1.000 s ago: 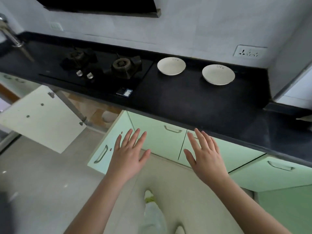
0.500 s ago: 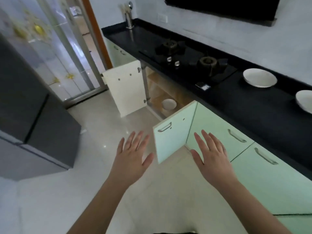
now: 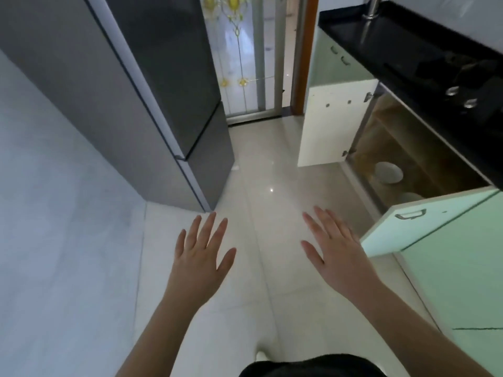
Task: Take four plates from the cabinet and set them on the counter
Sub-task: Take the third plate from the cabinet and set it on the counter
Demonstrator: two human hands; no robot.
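**Both hands empty, plates waiting in open lower cabinet**

Left hand (image 3: 200,257): held flat over the floor, fingers spread, nothing in it. Right hand (image 3: 336,251): likewise flat and splayed, grasping nothing. Neither touches any surface.

Cabinet (image 3: 408,148): at two o'clock from the right hand, under the black counter (image 3: 408,47), both doors swung out. The white door (image 3: 329,123) stands at the far side; the green door (image 3: 424,221) projects just beside the right hand at three o'clock.

Plates: one white plate (image 3: 388,172) lies on the cabinet floor, in plain sight. A second pale plate (image 3: 411,197) shows nearer, at five o'clock from the first, partly hidden by the green door's top edge. Whether either is a single piece or a stack cannot be told. No plates show on the visible part of the counter.

Handling assessment: the plates look like glazed ceramic, so rigid, moderately heavy, smooth to the point of slippery, and liable to chip or shatter if knocked against the door or frame. Recommended hold is at the rim, thumb on top and fingers under the base, lifting clear of the frame before turning. The green door obstructs a direct reach; approach should come from its open side.
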